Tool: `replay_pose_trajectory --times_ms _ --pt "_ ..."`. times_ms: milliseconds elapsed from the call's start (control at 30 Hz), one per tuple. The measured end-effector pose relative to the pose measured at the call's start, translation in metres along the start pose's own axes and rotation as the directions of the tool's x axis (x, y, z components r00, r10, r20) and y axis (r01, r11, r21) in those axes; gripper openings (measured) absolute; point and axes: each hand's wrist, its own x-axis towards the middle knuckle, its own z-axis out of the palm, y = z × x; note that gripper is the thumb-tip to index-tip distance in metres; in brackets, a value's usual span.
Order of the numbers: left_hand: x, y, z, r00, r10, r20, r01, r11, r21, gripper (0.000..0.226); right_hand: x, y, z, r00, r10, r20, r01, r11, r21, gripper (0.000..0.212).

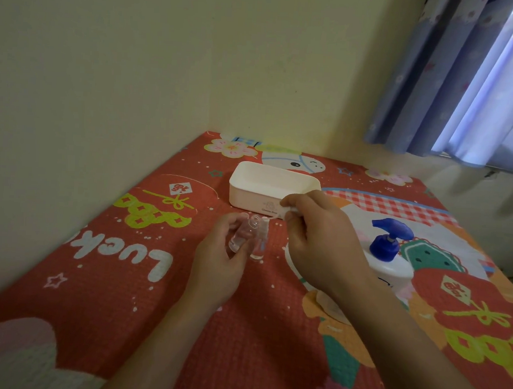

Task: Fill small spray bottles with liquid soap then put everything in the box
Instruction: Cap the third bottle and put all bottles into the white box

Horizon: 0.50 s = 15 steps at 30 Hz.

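Holding small clear plastic spray bottle [241,236] steady in your left hand [220,264] | right hand [318,242] pinches its white sprayer top [290,209], opening the neck for filling

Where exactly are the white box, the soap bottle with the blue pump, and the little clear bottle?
white box [250,197], head view, front wall.
soap bottle [389,268], head view, white shoulder below the blue pump.
clear bottle [242,233], head view, transparent body in the left hand.

Red cartoon-print mat [120,276], cream wall [137,54], blue, perhaps floral curtain [452,70].
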Motion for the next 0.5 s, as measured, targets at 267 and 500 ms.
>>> replay_pose_trajectory --times_ms 267,500 --pt "-0.003 0.001 -0.001 0.998 0.047 0.047 -0.047 0.999 0.007 0.032 0.015 -0.005 -0.003 0.979 -0.068 0.190 0.071 0.997 -0.011 0.036" --pt "-0.003 0.002 -0.001 0.995 0.076 0.067 -0.078 0.996 0.036 0.042 0.024 -0.004 -0.006 0.938 -0.130 0.322 0.151 0.988 -0.040 0.025"
